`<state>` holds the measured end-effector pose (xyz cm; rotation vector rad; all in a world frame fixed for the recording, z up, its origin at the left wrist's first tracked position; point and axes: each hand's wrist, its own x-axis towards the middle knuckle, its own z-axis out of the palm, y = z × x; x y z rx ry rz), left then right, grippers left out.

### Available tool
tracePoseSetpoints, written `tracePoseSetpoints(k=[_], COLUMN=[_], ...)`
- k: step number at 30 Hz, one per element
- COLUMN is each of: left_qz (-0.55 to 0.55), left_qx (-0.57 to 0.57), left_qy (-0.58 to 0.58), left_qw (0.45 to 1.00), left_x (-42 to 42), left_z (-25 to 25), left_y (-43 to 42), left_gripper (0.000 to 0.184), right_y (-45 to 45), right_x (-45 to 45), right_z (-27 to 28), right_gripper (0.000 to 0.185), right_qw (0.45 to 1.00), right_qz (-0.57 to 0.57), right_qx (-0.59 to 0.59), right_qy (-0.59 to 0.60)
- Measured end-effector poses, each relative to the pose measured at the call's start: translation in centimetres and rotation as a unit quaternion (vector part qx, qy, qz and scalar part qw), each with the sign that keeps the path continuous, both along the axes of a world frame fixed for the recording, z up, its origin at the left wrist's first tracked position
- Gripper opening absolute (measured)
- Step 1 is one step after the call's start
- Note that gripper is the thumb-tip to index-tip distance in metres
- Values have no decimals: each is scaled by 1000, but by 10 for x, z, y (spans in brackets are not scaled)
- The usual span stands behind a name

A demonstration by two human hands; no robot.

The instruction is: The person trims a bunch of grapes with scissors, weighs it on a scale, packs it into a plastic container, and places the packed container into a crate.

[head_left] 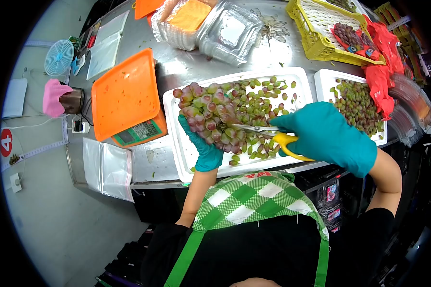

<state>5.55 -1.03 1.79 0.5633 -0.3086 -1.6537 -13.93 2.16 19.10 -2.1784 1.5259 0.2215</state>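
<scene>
My left hand (206, 152), in a teal glove, holds up a large bunch of reddish-green grapes (207, 112) from below, over the left part of a white tray (177, 158). Yellow-handled scissors (286, 143) are in my right hand (333, 134), also gloved in teal, its fingers wrapped round the handles. The scissor blades point left and their tips touch the right side of the bunch; whether they are parted is hard to tell. Many loose grapes (258, 107) lie in the tray, to the right of the bunch and under the blades.
An orange scale (127, 95) stands left of the tray, with plastic bags (107, 165) near the table's front edge. Clear containers (230, 36) are stacked behind. To the right are a second white tray (323, 91) of grapes, a yellow crate (316, 48) and red netting (379, 83).
</scene>
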Motion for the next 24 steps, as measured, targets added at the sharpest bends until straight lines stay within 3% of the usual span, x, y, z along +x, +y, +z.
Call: tracePoseSetpoints(k=[3,6,10,11,14,24], left_qz=[-32,-58,-30,-17,-10,-42], left_qx=[0,-2,22,22,24,34], left_qy=[51,78,11,-8,-29,-32], left_qw=[998,995,999,1000,999,998], left_x=[2,3,-1,-2,-5,-7], left_z=[-5,-10,-2,-6,6,10], left_y=[-2,-4,0,1,4,9], left_gripper=[56,56,61,60,56,58], right_y=[4,6,10,12,6,3], right_x=[-15,-33,-10,-8,-1,-4], right_z=[-4,-23,-9,-13,-17,-33], right_gripper=[33,35,32,32,24,20], right_qw=[999,962,998,997,1000,996], right_qz=[-23,64,-18,-16,-27,38], right_qx=[-30,-245,-57,-61,-6,-80], right_qy=[32,102,-35,-50,-6,-19])
